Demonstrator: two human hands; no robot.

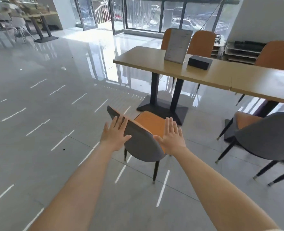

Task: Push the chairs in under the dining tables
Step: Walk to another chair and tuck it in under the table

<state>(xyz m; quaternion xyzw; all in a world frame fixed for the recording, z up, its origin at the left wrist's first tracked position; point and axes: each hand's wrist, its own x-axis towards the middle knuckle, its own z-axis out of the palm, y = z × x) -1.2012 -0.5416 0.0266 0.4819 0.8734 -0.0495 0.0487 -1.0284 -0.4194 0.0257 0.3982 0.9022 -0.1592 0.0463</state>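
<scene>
A chair [142,140] with a grey back and an orange seat stands on the floor, well short of the wooden dining table [209,75]. My left hand [117,133] is flat and spread against the left part of the chair's back. Over the right end of that back hovers my right hand [171,136], also spread, fingers pointing forward; whether it touches the chair I cannot tell. A second grey-backed chair [267,140] stands at the right, partly under the table's near edge. Three orange chairs, one of them [202,43], line the table's far side.
The table rests on black pedestal legs [162,104]. On it stand a menu holder [177,45] and a black box [199,62]. Glossy grey floor spreads to the left. Glass doors [104,14] are at the back, more tables [38,22] at the far left.
</scene>
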